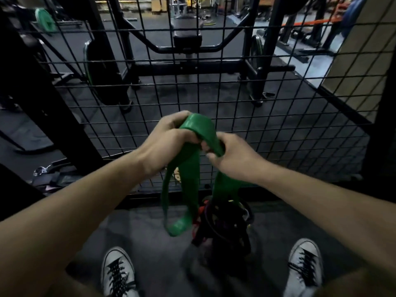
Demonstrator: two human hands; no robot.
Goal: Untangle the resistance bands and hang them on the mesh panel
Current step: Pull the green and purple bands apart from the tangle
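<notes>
Gym flooring, dark and rubbery, runs under the mesh panel [235,99]. Before the panel's lower edge hangs the green band [188,179], wide, limp and stretchy, likely light but grippy. Left hand [167,142] grips its upper fold; right hand [231,155] pinches the adjoining strand. Below, the tangled pile [222,224] catches its loop; holding near the fold seems best.

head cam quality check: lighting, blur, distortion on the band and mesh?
Head view: dim overall, brighter only at the far gym floor top right; green band stays readable, the dark band pile on the floor is murky; right hand and left hand show slight motion blur; wide-angle lens bows the mesh panel wires toward the edges.
</notes>
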